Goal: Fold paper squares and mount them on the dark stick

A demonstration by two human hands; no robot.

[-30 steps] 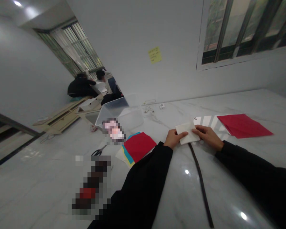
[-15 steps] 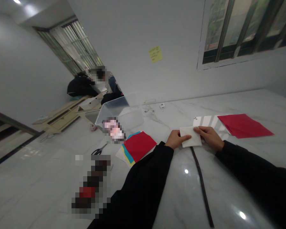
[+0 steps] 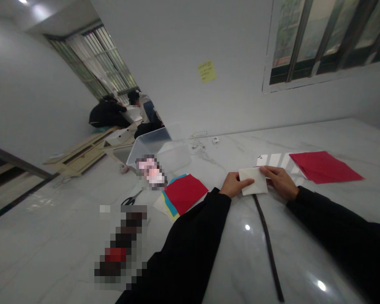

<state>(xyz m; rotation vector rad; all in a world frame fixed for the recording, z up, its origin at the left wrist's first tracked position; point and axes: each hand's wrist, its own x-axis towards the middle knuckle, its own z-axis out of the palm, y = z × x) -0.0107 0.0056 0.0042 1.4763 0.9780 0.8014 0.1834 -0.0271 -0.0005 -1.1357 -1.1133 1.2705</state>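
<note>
A small cream square of folded paper [image 3: 252, 181] is held up between my two hands. My left hand [image 3: 232, 184] pinches its left edge, the thumb lying across the front. At the upper right corner, the thumb and fingertips of my right hand [image 3: 279, 180] close on the paper. Below the paper a thin dark strip [image 3: 267, 245] runs toward me over the marble surface; its top end is hidden behind the paper. To the left lies a stack of coloured sheets [image 3: 186, 194], red uppermost, with blue, yellow and white edges showing.
More red sheets [image 3: 326, 167] lie to the right. On the left are black-handled scissors [image 3: 131, 200], a clear plastic bin [image 3: 159, 147] and blurred-out items. A white plug [image 3: 215, 140] sits near the wall, which bears a yellow note [image 3: 206, 71]. Two people sit far back.
My right fingers have shifted slightly at the paper's upper right corner. My left hand, the paper and the dark strip stay in place.
</note>
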